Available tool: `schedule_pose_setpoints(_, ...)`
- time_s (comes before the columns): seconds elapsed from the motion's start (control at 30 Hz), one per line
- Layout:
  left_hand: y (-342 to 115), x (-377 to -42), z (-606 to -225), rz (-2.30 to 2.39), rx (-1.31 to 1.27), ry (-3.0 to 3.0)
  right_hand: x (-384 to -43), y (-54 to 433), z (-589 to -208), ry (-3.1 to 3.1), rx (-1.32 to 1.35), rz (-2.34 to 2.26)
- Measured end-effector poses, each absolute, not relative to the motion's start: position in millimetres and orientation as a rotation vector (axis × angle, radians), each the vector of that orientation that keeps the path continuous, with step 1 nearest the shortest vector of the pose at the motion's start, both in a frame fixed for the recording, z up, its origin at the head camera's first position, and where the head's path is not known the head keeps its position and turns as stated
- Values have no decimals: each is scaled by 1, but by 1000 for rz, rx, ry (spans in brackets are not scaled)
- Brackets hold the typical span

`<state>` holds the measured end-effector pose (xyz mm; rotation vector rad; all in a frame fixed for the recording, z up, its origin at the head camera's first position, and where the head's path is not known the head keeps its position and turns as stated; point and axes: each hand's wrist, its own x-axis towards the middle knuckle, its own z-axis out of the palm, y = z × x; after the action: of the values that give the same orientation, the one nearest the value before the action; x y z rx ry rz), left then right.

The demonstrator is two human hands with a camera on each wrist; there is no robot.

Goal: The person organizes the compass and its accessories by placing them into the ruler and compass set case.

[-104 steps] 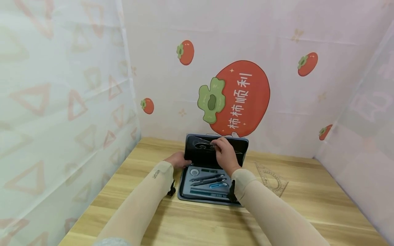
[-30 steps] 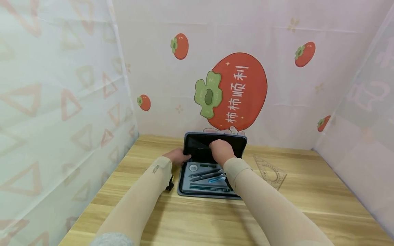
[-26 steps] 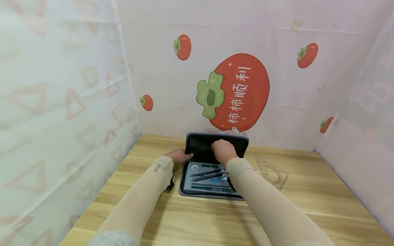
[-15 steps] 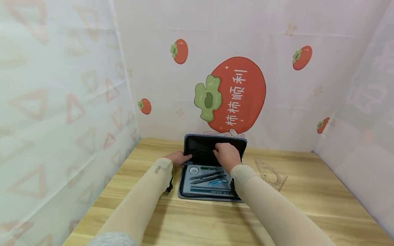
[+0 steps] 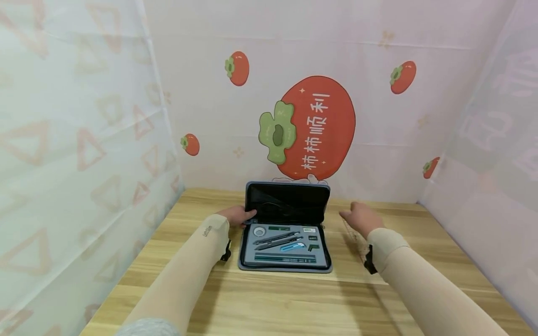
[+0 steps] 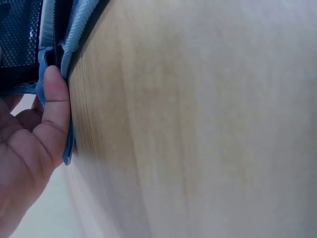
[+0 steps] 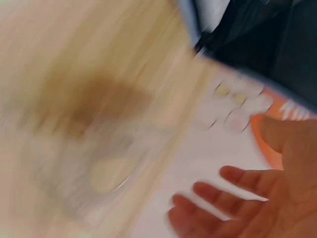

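A zippered stationery case (image 5: 286,269) lies unfolded on the wooden table, its black-lined lid (image 5: 304,203) upright. Faint curved outlines of a clear set square (image 5: 271,206) show in the lid's pocket. My left hand (image 5: 235,215) grips the case's left edge near the hinge, thumb in front; the left wrist view shows the thumb (image 6: 56,96) on the blue fabric. To the right of the case, my right hand (image 5: 364,218) is over a second clear set square (image 5: 356,240), partly covering it. Its fingers are spread and hold nothing in the blurred right wrist view.
In the case's grey tray sit a white tape roll (image 5: 259,231), dark pens (image 5: 277,241), a light-blue cutter (image 5: 293,247), green pencils (image 5: 286,258) and several small pieces. A printed cloth wall (image 5: 210,102) stands behind the table.
My right hand pushed the first clear set square down into the lid pocket, let go and moved right, over the second one. The left hand has stayed at the case's edge.
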<state>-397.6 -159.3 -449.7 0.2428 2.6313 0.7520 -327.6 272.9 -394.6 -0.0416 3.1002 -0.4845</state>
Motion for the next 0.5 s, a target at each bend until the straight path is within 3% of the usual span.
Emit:
schedule_pose_setpoints(0.27, -159, -396, -449, 802, 226, 2587, -334, 346, -443, 2821, 46, -352)
schedule_pose_setpoints(0.5, -158, -392, -450, 829, 229, 2600, -345, 342, -442, 2798, -27, -196)
